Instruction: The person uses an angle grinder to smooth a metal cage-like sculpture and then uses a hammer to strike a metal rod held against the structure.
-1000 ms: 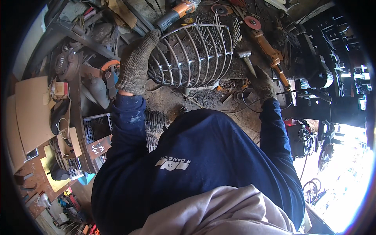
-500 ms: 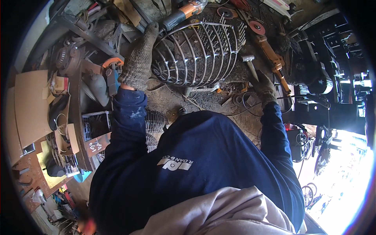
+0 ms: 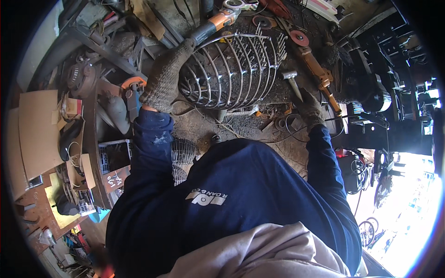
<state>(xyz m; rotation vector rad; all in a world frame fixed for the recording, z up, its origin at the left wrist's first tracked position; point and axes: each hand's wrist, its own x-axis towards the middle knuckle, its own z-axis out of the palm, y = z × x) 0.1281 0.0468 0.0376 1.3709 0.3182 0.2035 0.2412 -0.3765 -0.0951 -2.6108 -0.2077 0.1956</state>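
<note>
A rounded cage of welded metal rods (image 3: 230, 88) lies on its side on the dark, littered work surface. My left hand (image 3: 169, 76), in a knitted glove, is closed at the cage's left side, its fingertips by the rim; the exact grip is partly hidden. Just beyond those fingers is the end of an orange and black angle grinder (image 3: 214, 24). On the right, my gloved right hand (image 3: 309, 107) is wrapped round the handle of a hammer (image 3: 292, 81), whose metal head points away from me. Several short rods (image 3: 252, 48) show at the cage's far side.
Beyond the hammer lies an orange power tool (image 3: 317, 67) with a reddish disc (image 3: 299, 38). A cable (image 3: 289, 127) loops below my right hand. More wire cages (image 3: 183, 150) stand on the floor near my left arm. A cluttered bench (image 3: 109, 190) is at left.
My left hand has shifted slightly right along the cage's edge. The whole view has moved a little; my right hand keeps the hammer in much the same place.
</note>
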